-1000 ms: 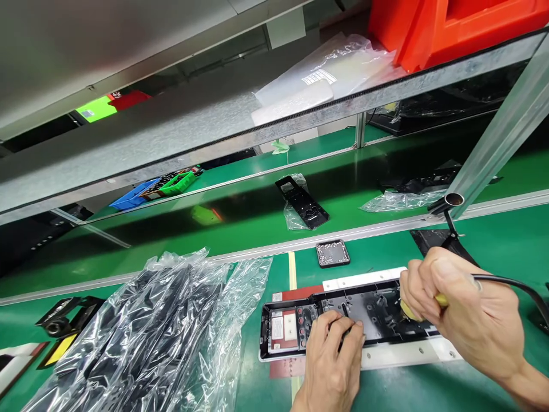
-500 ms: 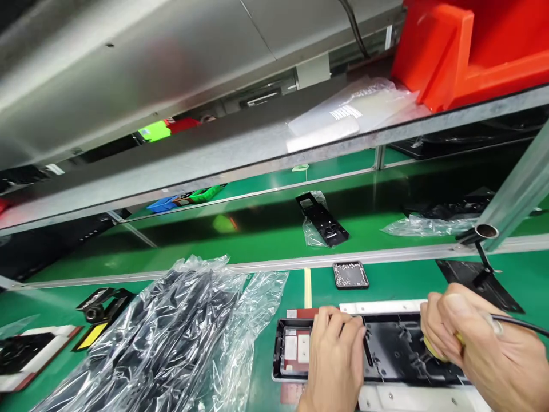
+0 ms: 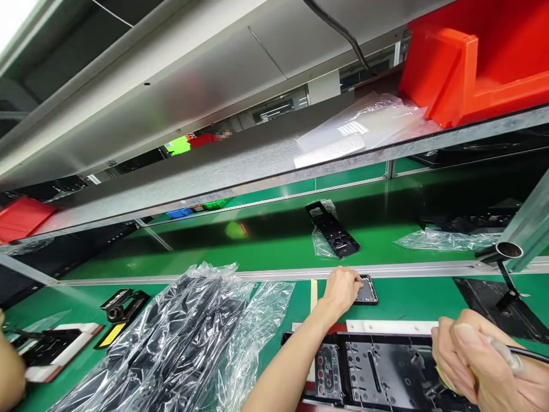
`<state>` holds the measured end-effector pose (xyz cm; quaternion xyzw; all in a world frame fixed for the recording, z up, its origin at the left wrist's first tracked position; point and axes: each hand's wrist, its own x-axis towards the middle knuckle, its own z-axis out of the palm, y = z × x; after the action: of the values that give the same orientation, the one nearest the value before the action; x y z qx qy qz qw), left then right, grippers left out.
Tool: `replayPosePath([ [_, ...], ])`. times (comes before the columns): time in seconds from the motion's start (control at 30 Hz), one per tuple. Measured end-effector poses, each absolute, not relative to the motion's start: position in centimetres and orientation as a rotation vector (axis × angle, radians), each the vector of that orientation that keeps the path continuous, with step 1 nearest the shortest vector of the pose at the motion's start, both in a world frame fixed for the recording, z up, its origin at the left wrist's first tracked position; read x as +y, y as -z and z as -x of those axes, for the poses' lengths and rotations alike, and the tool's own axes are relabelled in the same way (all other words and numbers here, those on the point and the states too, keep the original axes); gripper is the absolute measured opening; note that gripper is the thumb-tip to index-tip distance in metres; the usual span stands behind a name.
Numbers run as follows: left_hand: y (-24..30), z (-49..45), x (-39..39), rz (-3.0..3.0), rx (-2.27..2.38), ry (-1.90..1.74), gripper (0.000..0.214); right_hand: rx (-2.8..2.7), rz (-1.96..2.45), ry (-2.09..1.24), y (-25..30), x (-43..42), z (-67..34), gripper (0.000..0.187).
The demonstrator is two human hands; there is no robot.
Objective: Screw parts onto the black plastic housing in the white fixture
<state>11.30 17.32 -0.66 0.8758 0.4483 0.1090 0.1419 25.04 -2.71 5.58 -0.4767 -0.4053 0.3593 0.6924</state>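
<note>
**Left hand on small tray, right hand clenched on corded tool**

- Far left edge: one blurred arm of another person (image 3: 7,372), next to one white-and-black fixture (image 3: 51,349).
- Next along is one black part with a yellow label (image 3: 122,309).
- One heap of clear plastic bags (image 3: 184,337) lies well left of the left hand. There are dark pieces inside, too many to count.
- One left hand (image 3: 341,289) is reached forward with its fingertips curled down onto one small tray (image 3: 369,290), which sits directly under them. I cannot tell whether anything is pinched.
- Beyond that hand, across the rail, one bagged black panel (image 3: 333,230) lies on the green belt (image 3: 266,246).
- Near side of the left hand, below its forearm: one black housing (image 3: 377,366) lies flat, open side up.
- One right hand (image 3: 476,360) is fisted tight around one corded tool (image 3: 504,350), and the fist sits over the right end of the housing.
- One black cable (image 3: 534,356) runs off to the right of the fist.
- Beyond the fist are one dark mat (image 3: 484,297) and one metal tube end (image 3: 509,250).
- There are two red bins, one (image 3: 480,68) on the shelf above the right hand and one (image 3: 21,214) far to the left.
</note>
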Motion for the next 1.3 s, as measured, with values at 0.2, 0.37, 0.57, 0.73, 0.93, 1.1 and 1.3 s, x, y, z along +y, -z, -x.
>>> replayPosePath([
  [0.2,1.7,-12.3,17.5,-2.54,1.374,-0.301,0.02,-0.918,1.043,-0.869,-5.3,-2.8,-25.2,0.048],
  [0.37,0.3,-12.0,16.4,-2.489,1.343,-0.37,0.017,-0.967,1.024,-0.854,-6.5,-3.1,-24.7,0.049],
  [0.57,-2.7,-10.1,11.1,-2.332,1.173,-0.483,0.012,-0.915,0.982,-0.852,-7.0,-3.6,-24.8,0.044],
  [0.73,-3.5,-9.5,7.1,-2.344,0.888,-0.521,0.013,-0.936,1.028,-0.799,-7.3,-3.5,-25.2,0.047],
  [0.93,-1.8,-10.7,6.3,-2.521,0.563,-0.483,0.02,-0.941,1.015,-0.749,-7.7,-3.4,-25.0,0.046],
  [1.1,-1.0,-11.6,6.9,-2.619,0.446,-0.451,0.023,-0.911,0.994,-0.758,-8.0,-3.6,-24.9,0.047],
  [1.3,-1.3,-11.6,7.3,-2.663,0.348,-0.441,0.025,-0.921,0.993,-0.763,-8.2,-3.6,-24.9,0.048],
])
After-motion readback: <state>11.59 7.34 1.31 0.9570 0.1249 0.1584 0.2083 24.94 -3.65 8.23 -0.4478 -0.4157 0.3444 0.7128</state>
